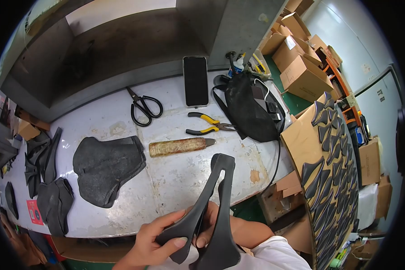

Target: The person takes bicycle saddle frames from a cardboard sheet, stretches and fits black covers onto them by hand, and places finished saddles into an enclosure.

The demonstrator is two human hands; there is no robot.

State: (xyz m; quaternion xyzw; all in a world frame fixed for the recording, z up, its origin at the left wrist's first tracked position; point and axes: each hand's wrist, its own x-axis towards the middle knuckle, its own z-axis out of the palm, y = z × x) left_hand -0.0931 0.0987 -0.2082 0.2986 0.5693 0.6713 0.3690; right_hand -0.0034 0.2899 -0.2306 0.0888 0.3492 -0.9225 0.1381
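Observation:
A black bicycle saddle (pixel 226 216) with a long central gap is held up at the table's front edge, narrow nose pointing away from me. My left hand (pixel 155 240) pinches its left wing between thumb and fingers. Behind and between the two wings, my right hand (pixel 207 225) grips the saddle from below; its fingers are partly hidden. Beyond the nose lies a knife with a tape-wrapped handle (pixel 177 147). Left of that, a stack of dark grey saddle-shaped pads (pixel 107 168) rests flat.
Black-handled scissors (pixel 144 108), yellow-black pliers (pixel 209 124), a phone (pixel 195 82) and a black bag (pixel 249 108) lie farther back on the table. More black pieces (pixel 54 202) sit at left. A cardboard-covered board (pixel 308 135) at right bears many black saddle parts; cartons (pixel 303 74) stand behind.

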